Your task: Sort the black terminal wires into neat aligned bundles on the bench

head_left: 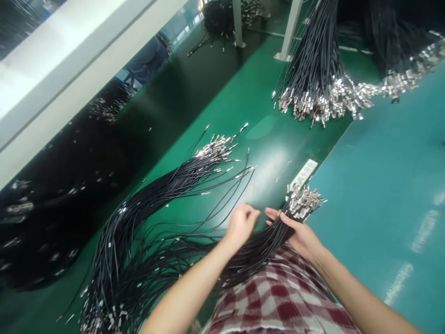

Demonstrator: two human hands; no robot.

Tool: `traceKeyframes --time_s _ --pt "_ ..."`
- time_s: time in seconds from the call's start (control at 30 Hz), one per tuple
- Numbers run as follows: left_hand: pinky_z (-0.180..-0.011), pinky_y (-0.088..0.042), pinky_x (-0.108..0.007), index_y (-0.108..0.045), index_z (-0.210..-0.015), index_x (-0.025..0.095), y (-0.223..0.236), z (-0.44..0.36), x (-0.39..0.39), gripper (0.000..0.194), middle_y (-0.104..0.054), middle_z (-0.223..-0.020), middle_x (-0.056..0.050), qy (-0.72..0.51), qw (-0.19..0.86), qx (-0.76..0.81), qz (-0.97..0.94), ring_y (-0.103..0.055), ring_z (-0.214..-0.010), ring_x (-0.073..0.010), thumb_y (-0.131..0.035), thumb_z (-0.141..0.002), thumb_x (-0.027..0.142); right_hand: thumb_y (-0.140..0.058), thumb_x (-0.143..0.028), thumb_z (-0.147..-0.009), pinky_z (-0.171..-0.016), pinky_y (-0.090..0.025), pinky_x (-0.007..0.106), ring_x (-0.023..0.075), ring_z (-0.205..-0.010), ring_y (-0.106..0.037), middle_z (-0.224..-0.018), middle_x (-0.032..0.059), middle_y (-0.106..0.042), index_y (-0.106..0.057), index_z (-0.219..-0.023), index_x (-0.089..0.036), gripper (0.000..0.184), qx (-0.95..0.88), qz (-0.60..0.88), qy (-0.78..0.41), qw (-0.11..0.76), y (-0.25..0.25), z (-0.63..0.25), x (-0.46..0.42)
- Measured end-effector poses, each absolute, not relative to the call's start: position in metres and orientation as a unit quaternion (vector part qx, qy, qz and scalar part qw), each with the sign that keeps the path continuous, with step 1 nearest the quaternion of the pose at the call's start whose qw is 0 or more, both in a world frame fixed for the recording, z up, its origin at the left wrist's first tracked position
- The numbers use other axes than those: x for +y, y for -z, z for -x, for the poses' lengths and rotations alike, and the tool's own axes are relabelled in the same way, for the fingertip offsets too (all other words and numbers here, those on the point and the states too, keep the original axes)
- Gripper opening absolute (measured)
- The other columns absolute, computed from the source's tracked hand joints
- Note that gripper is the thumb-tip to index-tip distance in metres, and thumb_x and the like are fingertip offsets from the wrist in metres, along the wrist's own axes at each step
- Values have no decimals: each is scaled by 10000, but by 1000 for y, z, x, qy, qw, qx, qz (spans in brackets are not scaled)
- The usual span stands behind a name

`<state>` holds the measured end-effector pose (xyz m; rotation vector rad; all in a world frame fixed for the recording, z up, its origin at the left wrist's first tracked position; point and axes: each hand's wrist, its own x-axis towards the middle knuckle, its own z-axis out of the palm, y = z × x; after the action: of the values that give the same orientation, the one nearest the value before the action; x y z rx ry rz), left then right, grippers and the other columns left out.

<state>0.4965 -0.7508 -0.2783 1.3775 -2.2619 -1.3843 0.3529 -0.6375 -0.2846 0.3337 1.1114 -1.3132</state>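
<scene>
My right hand point(302, 234) is wrapped under a thick bundle of thin black wires point(264, 246) whose silver metal terminals point(302, 199) fan out just past my fingers. My left hand point(240, 223) is closed in a pinch beside it, its fingertips at the same bundle; what it pinches is too small to make out. A loose spread of black wires with silver tips point(167, 195) lies on the green floor point(264, 139) to the left, curving back toward me. My red and white checked clothing point(278, 297) shows below the hands.
A large hanging mass of black wires with silver terminals point(323, 93) sits at the upper right by white metal legs point(288, 32). A white label point(304, 170) lies on the floor near the teal surface point(389, 185). More wire heaps point(41, 222) lie in shadow at left under a white beam point(69, 83).
</scene>
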Motion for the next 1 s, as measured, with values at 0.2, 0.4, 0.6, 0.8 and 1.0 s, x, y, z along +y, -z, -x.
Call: traceKeyframes --time_s 0.2,0.4,0.6,0.8,1.0 --pt "-951 -426 -437 -536 -1151 120 325 -510 -803 337 -569 -1170 -173 214 -11 -821 -529 -511 -1120 -299 -635 -848 229 -881 -342 -603 -739 -556 292 168 -748 -644 -713 -6 -645 -679 -761 -203 292 443 -210 607 626 303 -359 -637" --pt "-830 -459 -364 -514 -820 172 329 -498 -774 102 -590 -820 -68 326 -25 -795 -511 -586 -838 -215 -473 -849 82 -885 -333 -598 -665 -547 264 135 -660 -596 -655 -27 -585 -686 -846 -196 346 447 -192 622 613 306 -358 -649" --pt "-596 -422 -214 -481 -854 185 292 -520 -738 76 -507 -694 30 603 119 -647 -451 -501 -587 -98 -516 -872 250 -897 -308 -570 -573 -512 225 82 -552 -515 -673 -48 -557 -701 -937 -208 428 453 -180 646 588 300 -360 -661" --pt "-483 -342 -197 -590 -972 148 279 -525 -713 238 -465 -635 49 659 103 -583 -464 -418 -504 -80 -575 -853 353 -905 -323 -556 -544 -481 227 101 -544 -513 -594 -30 -552 -659 -774 -159 367 471 -150 644 583 288 -363 -666" --pt "-585 -395 -208 -631 -813 152 274 -507 -718 160 -538 -674 21 594 130 -645 -463 -485 -613 -99 -649 -818 311 -913 -317 -531 -527 -472 235 118 -541 -530 -576 -6 -585 -631 -695 -160 362 503 -153 624 578 284 -364 -667"
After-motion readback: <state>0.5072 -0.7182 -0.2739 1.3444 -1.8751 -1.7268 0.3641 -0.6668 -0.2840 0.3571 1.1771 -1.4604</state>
